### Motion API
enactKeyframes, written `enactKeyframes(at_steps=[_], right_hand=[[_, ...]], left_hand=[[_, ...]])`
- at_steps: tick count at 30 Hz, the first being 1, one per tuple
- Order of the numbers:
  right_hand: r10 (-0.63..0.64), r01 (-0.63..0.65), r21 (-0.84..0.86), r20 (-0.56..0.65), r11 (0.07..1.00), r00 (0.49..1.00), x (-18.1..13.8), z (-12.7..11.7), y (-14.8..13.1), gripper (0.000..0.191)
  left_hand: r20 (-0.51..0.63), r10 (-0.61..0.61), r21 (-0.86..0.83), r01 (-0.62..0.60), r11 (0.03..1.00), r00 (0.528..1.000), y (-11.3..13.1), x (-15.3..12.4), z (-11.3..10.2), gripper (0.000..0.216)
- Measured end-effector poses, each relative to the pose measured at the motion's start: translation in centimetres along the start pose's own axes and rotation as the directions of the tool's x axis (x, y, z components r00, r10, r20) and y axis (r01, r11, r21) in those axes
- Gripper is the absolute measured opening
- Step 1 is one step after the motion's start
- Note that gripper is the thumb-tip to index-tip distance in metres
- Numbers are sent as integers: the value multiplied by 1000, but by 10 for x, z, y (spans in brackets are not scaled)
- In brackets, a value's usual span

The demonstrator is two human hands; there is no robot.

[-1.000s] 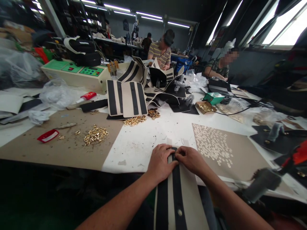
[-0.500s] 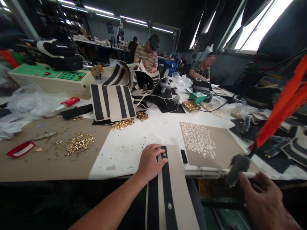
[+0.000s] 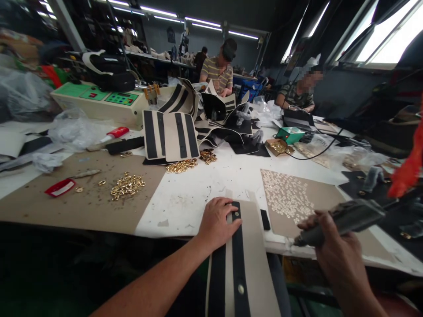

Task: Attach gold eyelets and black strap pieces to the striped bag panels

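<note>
My left hand (image 3: 218, 222) lies on a beige panel with black stripes (image 3: 254, 255), thumb and fingers spread around a metal stud (image 3: 237, 214) near the strip's top end. The panel rests on the table and hangs over its front edge towards my lap. Lower on the same black strip sits a second metal stud (image 3: 241, 289). My right hand (image 3: 340, 251) is closed around a dark power tool shaped like an electric screwdriver (image 3: 350, 218). Its tapered tip points left, near the table edge and apart from the panel. Orange material (image 3: 410, 163) hangs by its rear end.
Small pale rings (image 3: 287, 193) cover a brown board at right. Gold-coloured hardware (image 3: 127, 187) lies at left beside a red tray (image 3: 60, 188). Striped panels (image 3: 181, 136) are piled behind, near a control box (image 3: 99, 105). Two people (image 3: 218, 70) sit across the table.
My right hand, formerly open beside the hanging tool, has closed on it and swung it from upright to nearly level. The left hand stays on the panel. The view has turned left.
</note>
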State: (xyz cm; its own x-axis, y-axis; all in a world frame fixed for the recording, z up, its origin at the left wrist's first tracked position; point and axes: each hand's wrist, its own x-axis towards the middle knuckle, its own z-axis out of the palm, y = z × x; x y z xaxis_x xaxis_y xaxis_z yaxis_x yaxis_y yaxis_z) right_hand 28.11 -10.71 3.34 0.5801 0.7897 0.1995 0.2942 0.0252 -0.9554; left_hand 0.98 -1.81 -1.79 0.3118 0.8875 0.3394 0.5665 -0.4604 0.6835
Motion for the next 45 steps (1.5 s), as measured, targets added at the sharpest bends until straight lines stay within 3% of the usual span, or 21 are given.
enactKeyframes(at_steps=[1, 3, 6, 10, 16, 33, 45], right_hand=[[0, -6, 247, 24, 969, 1000, -1, 25, -14, 40], [-25, -23, 496, 89, 868, 996, -2, 72, -37, 36], [-53, -28, 572, 125, 820, 991, -3, 125, -53, 33], [-79, -1, 526, 129, 851, 989, -4, 153, -47, 35], [-96, 37, 403, 128, 915, 987, -4, 161, -35, 36], [-120, 45, 351, 197, 935, 973, -6, 159, -33, 33], [-257, 155, 293, 353, 944, 900, -1, 151, -32, 23]], left_hand=[[1, -5, 0, 5, 1000, 1000, 0, 0, 0, 27], [2, -11, -6, 11, 1000, 1000, 1, 1, -1, 28], [1, -11, -14, 11, 1000, 1000, 1, 0, -1, 29], [0, -3, -20, 3, 1000, 1000, -1, -2, 0, 31], [9, -8, -29, 8, 1000, 1000, -1, -2, 0, 32], [31, -8, -30, 8, 1000, 999, 0, 0, -1, 28], [75, -7, -12, 8, 1000, 997, 0, 2, -1, 31]])
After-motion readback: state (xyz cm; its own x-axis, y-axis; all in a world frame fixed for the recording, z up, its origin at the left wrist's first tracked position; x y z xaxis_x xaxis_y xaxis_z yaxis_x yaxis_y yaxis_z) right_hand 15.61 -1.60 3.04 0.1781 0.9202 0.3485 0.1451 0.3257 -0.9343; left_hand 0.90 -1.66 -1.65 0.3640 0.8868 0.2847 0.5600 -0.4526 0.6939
